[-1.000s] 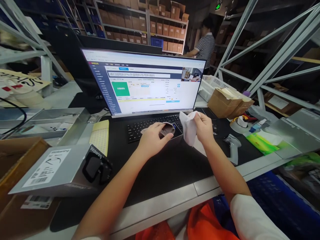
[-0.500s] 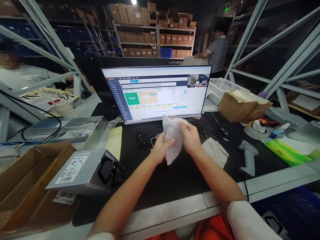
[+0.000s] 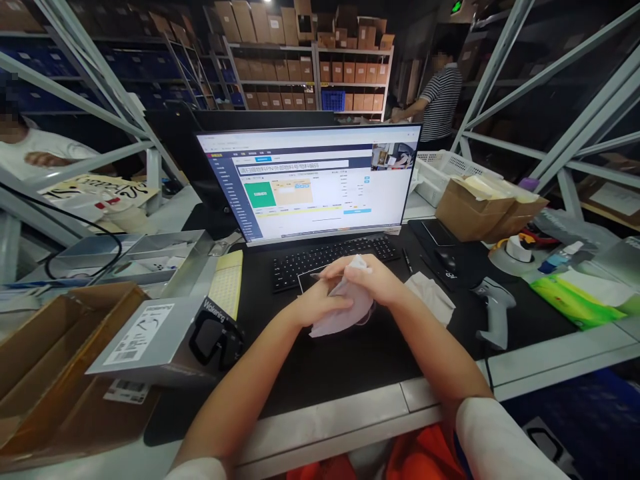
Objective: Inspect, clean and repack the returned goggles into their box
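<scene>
Both my hands meet over the black desk mat (image 3: 345, 360), just in front of the keyboard (image 3: 333, 257). My left hand (image 3: 316, 303) and my right hand (image 3: 379, 280) are closed on a white pouch (image 3: 345, 310), which is crumpled between them. Something dark and thin sticks out at its top left; I cannot make out what it is. A second white cloth (image 3: 430, 297) lies flat on the mat to the right of my hands.
A lit monitor (image 3: 310, 183) stands behind the keyboard. A grey Wakening box (image 3: 150, 340) and open cartons sit at left, a barcode scanner (image 3: 493, 310), mouse, tape roll and green packets at right. People stand at the far shelves and at left.
My hands have come together: the right brought the white pouch from beside the keyboard to the left hand, then both lowered it toward the mat. The camera view also shifted.
</scene>
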Tool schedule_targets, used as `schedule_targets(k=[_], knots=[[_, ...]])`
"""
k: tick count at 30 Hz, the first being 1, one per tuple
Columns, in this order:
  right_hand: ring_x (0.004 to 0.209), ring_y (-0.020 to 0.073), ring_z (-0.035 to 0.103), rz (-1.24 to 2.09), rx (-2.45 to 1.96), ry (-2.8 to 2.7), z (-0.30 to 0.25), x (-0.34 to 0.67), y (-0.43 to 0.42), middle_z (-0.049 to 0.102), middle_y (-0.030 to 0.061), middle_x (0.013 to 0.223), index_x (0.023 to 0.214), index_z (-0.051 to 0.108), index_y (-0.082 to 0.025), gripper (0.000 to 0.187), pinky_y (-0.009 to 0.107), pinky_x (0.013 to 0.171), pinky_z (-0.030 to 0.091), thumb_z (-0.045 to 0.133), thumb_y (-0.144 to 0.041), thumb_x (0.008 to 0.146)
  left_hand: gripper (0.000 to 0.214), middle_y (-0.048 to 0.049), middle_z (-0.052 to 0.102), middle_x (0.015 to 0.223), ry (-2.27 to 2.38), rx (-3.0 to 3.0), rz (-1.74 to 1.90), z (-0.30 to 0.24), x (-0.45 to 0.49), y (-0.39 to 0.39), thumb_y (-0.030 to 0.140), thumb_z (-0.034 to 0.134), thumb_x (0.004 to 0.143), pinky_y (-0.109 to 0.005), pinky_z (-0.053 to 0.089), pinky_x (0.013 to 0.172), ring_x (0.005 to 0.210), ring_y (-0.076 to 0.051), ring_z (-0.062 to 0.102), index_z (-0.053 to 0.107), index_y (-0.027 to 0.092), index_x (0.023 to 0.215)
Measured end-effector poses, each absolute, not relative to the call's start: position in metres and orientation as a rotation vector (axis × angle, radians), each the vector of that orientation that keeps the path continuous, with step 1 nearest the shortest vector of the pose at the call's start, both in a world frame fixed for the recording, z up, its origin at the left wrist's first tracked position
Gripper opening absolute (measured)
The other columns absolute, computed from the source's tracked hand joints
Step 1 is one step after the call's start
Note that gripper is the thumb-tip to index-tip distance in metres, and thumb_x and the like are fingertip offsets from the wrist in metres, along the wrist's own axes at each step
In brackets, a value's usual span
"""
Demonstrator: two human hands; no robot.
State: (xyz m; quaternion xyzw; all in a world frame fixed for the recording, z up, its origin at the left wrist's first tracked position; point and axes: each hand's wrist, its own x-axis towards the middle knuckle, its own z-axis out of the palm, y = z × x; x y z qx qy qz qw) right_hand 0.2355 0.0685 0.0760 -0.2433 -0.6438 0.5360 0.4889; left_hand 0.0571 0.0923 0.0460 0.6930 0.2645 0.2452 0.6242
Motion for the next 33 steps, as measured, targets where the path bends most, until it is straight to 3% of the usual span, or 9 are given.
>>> schedule_targets(k=[3, 7, 10, 13, 17, 21, 26, 30, 33], knots=[[0.093, 0.0218, 0.071, 1.202, -0.599, -1.505, 0.08, 0.235, 0.063, 0.077, 0.0078, 0.092, 0.076, 0.076, -0.019, 0.05, 0.037, 0.09, 0.054, 0.057, -0.063, 0.091, 0.077, -0.0162, 0.065, 0.132, 0.521, 1.472, 0.587, 0.043, 0.059, 0.092, 0.063, 0.076, 0.075, -0.047, 0.051, 0.101, 0.122, -0.035, 0.063, 0.061, 0.018, 0.135], [0.087, 0.0229, 0.071, 1.019, -0.713, -1.337, 0.091, 0.255, 0.056, 0.074, 0.008, 0.081, 0.068, 0.073, -0.02, 0.059, 0.037, 0.083, 0.057, 0.051, -0.068, 0.092, 0.082, -0.0172, 0.062, 0.137, 0.536, 1.507, 0.725, 0.045, 0.055, 0.099, 0.079, 0.052, 0.084, -0.047, 0.051, 0.102, 0.123, -0.035, 0.061, 0.063, 0.017, 0.135], [0.077, 0.0223, 0.071, 0.794, -0.765, -1.045, 0.1, 0.277, 0.054, 0.071, 0.0063, 0.073, 0.066, 0.07, -0.021, 0.057, 0.038, 0.077, 0.058, 0.051, -0.069, 0.092, 0.06, -0.0138, 0.064, 0.132, 0.923, 1.722, 1.032, 0.05, 0.051, 0.106, 0.063, 0.051, 0.093, -0.039, 0.055, 0.089, 0.106, -0.026, 0.065, 0.069, 0.017, 0.127], [0.076, 0.0212, 0.071, 0.718, -0.736, -0.804, 0.103, 0.286, 0.057, 0.069, 0.0041, 0.072, 0.068, 0.065, -0.022, 0.055, 0.038, 0.077, 0.059, 0.05, -0.069, 0.092, 0.039, -0.0101, 0.068, 0.117, 1.224, 2.02, 1.226, 0.054, 0.048, 0.107, 0.038, 0.064, 0.088, -0.031, 0.054, 0.078, 0.08, -0.016, 0.062, 0.073, 0.016, 0.119], [0.075, 0.0209, 0.072, 0.869, -0.709, -0.667, 0.096, 0.273, 0.07, 0.067, 0.0028, 0.07, 0.07, 0.06, -0.022, 0.055, 0.037, 0.076, 0.06, 0.052, -0.073, 0.088, 0.04, -0.0079, 0.068, 0.115, 1.171, 2.07, 1.196, 0.058, 0.049, 0.1, 0.018, 0.057, 0.082, -0.027, 0.05, 0.067, 0.067, -0.011, 0.057, 0.072, 0.016, 0.119], [0.078, 0.0221, 0.072, 0.953, -0.703, -0.67, 0.088, 0.262, 0.08, 0.067, 0.0024, 0.07, 0.073, 0.057, -0.023, 0.055, 0.038, 0.077, 0.06, 0.052, -0.077, 0.086, 0.048, -0.0065, 0.069, 0.11, 1.061, 2.067, 1.03, 0.067, 0.051, 0.087, 0.01, 0.054, 0.074, -0.027, 0.049, 0.071, 0.085, -0.017, 0.062, 0.071, 0.018, 0.118], [0.081, 0.0206, 0.072, 0.874, -0.633, -0.577, 0.084, 0.261, 0.082, 0.068, 0.0012, 0.073, 0.074, 0.057, -0.024, 0.051, 0.037, 0.08, 0.06, 0.051, -0.072, 0.088, 0.063, -0.0018, 0.066, 0.082, 0.863, 1.651, 0.757, 0.073, 0.051, 0.08, 0.014, 0.061, 0.071, -0.022, 0.038, 0.054, 0.06, -0.011, 0.053, 0.061, 0.016, 0.134], [0.079, 0.0221, 0.072, 0.876, -0.689, -0.606, 0.083, 0.258, 0.081, 0.068, 0.0032, 0.07, 0.069, 0.059, -0.023, 0.053, 0.038, 0.077, 0.06, 0.053, -0.072, 0.088, 0.059, 0.0001, 0.061, 0.074, 0.821, 1.522, 0.823, 0.071, 0.05, 0.082, 0.014, 0.067, 0.068, -0.02, 0.038, 0.054, 0.059, -0.009, 0.05, 0.067, 0.015, 0.127], [0.073, 0.0222, 0.071, 0.748, -0.741, -0.709, 0.086, 0.265, 0.078, 0.069, 0.0048, 0.068, 0.065, 0.062, -0.021, 0.055, 0.038, 0.074, 0.059, 0.054, -0.068, 0.09, 0.071, 0.0051, 0.052, 0.063, 0.851, 1.515, 0.829, 0.074, 0.045, 0.082, 0.013, 0.067, 0.069, -0.018, 0.032, 0.05, 0.053, -0.007, 0.042, 0.059, 0.02, 0.14]])
